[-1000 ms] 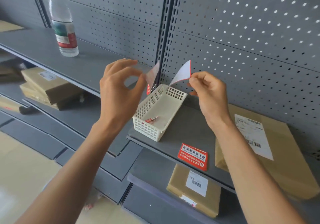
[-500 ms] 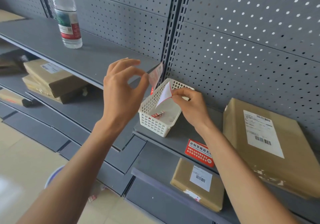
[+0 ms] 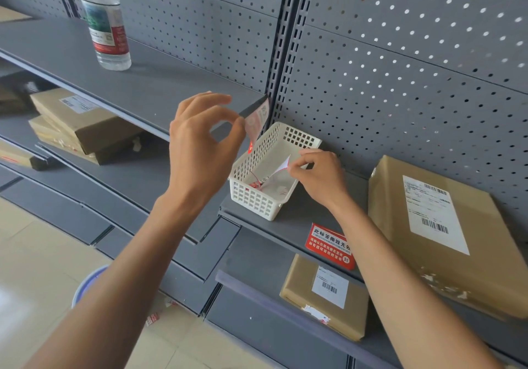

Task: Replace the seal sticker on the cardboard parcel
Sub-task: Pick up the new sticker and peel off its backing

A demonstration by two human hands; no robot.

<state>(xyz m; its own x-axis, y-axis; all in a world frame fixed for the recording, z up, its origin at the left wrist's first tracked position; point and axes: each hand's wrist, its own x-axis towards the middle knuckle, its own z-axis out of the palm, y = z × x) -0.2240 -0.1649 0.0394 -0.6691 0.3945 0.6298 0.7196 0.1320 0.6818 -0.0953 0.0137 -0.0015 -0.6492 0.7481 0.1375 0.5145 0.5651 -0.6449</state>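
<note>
Over at ten o'clock, water bottle [image 3: 105, 23] standing upright on the upper shelf [image 3: 137, 83], well out of the action. Centre frame, left hand [image 3: 200, 151] raised, thumb and forefinger pinched on the peeled seal sticker [image 3: 257, 121], dangling free with adhesive side kept off everything, probably so it stays tacky and flat for pressing down. Just right of that, white basket [image 3: 258, 197] on the lower shelf, scraps already lying inside. Right hand [image 3: 317, 174] dipped over the basket rim, fingertips closed on the white backing paper [image 3: 281, 165], apparently there to drop the waste. At five o'clock, spare red sticker [image 3: 330, 247] lying flat by the shelf edge. Far right at four o'clock, cardboard parcel [image 3: 445, 240] lying label-up, torn residue along its near edge, likely the spot awaiting the fresh seal. Below, a smaller parcel [image 3: 325, 297] one shelf down.
</note>
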